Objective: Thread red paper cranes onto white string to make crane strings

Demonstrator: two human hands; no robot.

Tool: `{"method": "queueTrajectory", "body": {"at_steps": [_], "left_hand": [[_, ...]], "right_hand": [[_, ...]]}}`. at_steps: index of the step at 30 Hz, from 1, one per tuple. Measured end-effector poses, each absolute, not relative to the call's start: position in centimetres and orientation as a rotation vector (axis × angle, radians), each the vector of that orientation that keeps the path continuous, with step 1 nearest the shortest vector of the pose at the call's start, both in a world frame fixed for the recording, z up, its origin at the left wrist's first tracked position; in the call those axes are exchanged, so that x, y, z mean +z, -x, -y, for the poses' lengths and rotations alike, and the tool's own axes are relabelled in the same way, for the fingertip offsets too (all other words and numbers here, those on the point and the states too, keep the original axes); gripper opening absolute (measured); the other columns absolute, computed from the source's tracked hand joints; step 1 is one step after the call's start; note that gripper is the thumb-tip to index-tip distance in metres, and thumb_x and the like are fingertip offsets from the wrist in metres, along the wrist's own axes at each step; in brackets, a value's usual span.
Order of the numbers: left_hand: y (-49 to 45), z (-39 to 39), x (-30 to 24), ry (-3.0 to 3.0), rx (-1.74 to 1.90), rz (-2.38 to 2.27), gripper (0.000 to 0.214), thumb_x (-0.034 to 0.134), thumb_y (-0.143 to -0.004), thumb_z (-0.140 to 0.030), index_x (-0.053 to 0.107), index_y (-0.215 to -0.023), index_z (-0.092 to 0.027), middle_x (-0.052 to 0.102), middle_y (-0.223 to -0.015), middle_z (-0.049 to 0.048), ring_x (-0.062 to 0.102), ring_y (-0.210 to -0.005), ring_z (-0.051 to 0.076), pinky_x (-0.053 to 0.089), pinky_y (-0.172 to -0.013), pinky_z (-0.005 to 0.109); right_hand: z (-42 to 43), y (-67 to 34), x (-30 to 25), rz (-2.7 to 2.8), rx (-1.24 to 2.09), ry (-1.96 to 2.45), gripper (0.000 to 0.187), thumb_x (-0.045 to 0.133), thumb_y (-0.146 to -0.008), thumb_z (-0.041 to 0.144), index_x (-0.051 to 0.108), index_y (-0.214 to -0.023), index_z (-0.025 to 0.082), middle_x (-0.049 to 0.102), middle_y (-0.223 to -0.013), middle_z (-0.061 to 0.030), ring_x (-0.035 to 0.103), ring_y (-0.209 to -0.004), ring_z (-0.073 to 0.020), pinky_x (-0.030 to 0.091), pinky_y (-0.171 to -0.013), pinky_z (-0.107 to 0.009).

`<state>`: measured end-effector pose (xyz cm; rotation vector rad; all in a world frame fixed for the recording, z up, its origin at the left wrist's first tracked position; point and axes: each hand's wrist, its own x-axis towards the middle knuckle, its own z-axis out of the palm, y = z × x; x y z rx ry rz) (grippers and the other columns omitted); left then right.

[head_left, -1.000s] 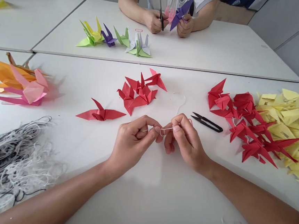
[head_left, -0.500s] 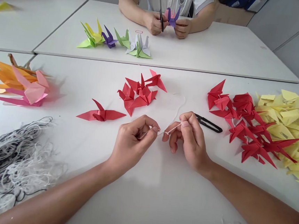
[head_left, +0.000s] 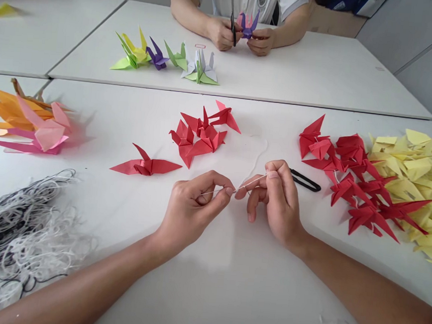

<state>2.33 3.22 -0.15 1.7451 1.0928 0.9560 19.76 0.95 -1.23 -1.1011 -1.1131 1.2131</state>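
Note:
A thin white string (head_left: 261,156) runs between my two hands, and its loose length curves away over the table behind them. My left hand (head_left: 199,201) pinches the string between thumb and forefinger. With thumb and forefinger, my right hand (head_left: 275,197) draws another part of it taut, its other fingers curled below. A crossing or small knot shows between the fingertips, too fine to make out. Just beyond my right hand lies a black tool with a long loop (head_left: 305,180), partly hidden by the fingers. One red paper crane (head_left: 145,166) rests left of my hands; several red cranes (head_left: 202,134) cluster behind them.
Red cranes strung together (head_left: 361,180) and a pile of yellow cranes (head_left: 422,175) lie at right. Pink cranes (head_left: 48,129), orange cranes (head_left: 7,108) and tangled string (head_left: 24,231) lie at left. Across the table, a person's hands (head_left: 262,41) hold scissors (head_left: 233,30) and a purple crane (head_left: 247,26).
My right hand has shifted slightly right and up, drawing the string tighter. My left thumb and forefinger have moved a little right, toward the crossing. The cranes stay in place.

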Motion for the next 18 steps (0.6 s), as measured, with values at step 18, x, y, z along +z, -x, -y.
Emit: {"method": "queueTrajectory", "body": {"at_steps": [18], "left_hand": [[-2.21,-3.82,0.26,-1.66,0.984,-1.091,0.021,0.043,-0.093,-0.016,0.048,-0.073,-0.019,0.049,-0.073,-0.0005,0.039,-0.06,0.011,0.033,-0.053,0.024]], "right_hand": [[-1.33,-19.89,-1.19,1.136,1.034,1.109,0.016,0.039,-0.103,0.034,0.043,-0.092,0.023,0.063,-0.085,0.0024,0.043,-0.038,-0.0039,0.035,-0.039,-0.021]]}}
